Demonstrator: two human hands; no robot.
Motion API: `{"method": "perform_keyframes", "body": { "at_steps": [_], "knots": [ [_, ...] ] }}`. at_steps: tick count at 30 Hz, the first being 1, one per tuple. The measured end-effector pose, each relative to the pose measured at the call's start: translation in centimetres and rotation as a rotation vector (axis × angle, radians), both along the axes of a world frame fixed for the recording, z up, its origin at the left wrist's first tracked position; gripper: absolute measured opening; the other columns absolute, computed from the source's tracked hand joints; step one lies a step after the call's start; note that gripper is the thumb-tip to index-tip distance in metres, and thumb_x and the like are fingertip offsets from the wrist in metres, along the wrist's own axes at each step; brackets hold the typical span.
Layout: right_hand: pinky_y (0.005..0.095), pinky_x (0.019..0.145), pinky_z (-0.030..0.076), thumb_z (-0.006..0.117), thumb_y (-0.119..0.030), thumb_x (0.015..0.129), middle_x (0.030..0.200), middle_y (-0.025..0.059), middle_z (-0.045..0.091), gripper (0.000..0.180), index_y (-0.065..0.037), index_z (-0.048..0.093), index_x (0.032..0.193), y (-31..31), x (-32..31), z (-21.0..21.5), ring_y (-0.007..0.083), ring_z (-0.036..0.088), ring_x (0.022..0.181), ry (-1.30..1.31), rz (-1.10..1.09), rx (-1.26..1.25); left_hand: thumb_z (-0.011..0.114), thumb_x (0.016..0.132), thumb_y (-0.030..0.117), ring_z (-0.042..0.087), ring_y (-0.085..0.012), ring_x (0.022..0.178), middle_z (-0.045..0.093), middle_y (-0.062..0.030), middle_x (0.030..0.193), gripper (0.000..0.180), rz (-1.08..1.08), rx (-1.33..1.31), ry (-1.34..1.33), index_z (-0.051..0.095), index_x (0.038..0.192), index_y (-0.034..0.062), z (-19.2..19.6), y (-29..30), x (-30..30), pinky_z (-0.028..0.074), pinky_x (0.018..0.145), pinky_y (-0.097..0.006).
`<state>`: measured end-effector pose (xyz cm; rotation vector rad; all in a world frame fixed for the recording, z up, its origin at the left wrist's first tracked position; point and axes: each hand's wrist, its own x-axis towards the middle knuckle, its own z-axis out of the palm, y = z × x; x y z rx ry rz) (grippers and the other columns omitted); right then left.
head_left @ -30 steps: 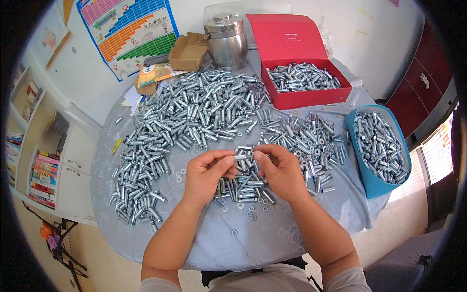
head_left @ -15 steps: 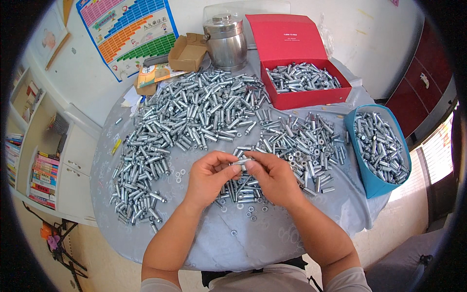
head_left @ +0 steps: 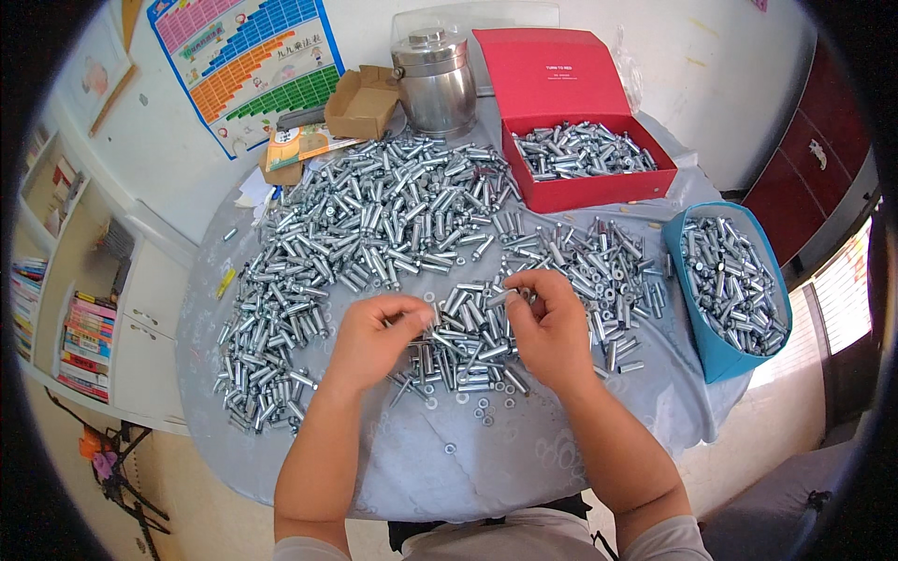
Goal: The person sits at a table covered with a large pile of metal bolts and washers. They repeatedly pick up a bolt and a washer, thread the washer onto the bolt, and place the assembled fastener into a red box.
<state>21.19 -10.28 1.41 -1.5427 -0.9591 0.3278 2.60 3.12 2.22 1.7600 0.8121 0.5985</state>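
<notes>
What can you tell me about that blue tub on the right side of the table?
The blue tub is a smooth, plastic-looking container with sloping walls and a wide open top, no lid. It sits upright at the right edge of the cloth-covered table, partly overhanging the edge as far as can be told. It is filled close to the rim with shiny silver metal bolts lying jumbled. Neither hand touches it; the right hand works some way to its left.
</notes>
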Motion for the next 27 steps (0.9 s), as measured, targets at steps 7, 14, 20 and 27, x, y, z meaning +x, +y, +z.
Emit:
{"method": "perform_keyframes", "body": {
  "at_steps": [7,14,20,27],
  "knots": [
    [0.0268,0.055,0.043,0.065,-0.006,0.084,0.095,0.01,0.055,0.013,-0.003,0.065,0.096,0.0,0.0,0.1,0.0138,0.05,0.059,-0.113,-0.032,0.042,0.066,0.081,0.01,0.063,-0.0258,0.079,0.068,-0.0102,0.092,0.017,0.098,0.535,0.267,0.072,0.096,0.0051,2.1,3.7,1.8,0.05,0.072,-0.035],
    [0.022,0.05,0.038,0.064,-0.004,0.086,0.097,0.0055,0.054,0.01,-0.004,0.064,0.096,0.0,-0.3,-0.1,0.0072,0.044,0.056,-0.081,0.008,0.064,0.067,0.078,0.009,0.058,-0.0292,0.102,0.064,-0.0077,0.104,0.023,-0.124,0.916,0.459,0.069,0.101,0.0093,0.0,5.8,5.1,0.049,0.086,-0.041],
    [0.0268,0.053,0.044,0.065,-0.007,0.084,0.096,0.0093,0.057,0.012,-0.004,0.065,0.095,-0.3,-0.4,0.5,0.0136,0.052,0.058,-0.062,-0.01,0.041,0.07,0.077,0.012,0.058,-0.0291,0.095,0.062,-0.0083,0.094,0.021,-0.122,0.908,0.474,0.069,0.098,0.0077,-1.0,5.6,5.2,0.049,0.082,-0.039],
    [0.0281,0.054,0.044,0.066,-0.005,0.083,0.09,0.009,0.059,0.017,-0.005,0.068,0.1,-0.2,-0.6,0.3,0.0155,0.054,0.059,-0.042,0.077,0.038,0.074,0.079,0.004,0.058,-0.0082,0.075,0.064,-0.0001,0.09,0.021,-0.089,0.299,0.05,0.067,0.099,0.0051,1.2,1.7,3.1,0.047,0.068,-0.024]
  ]
}}
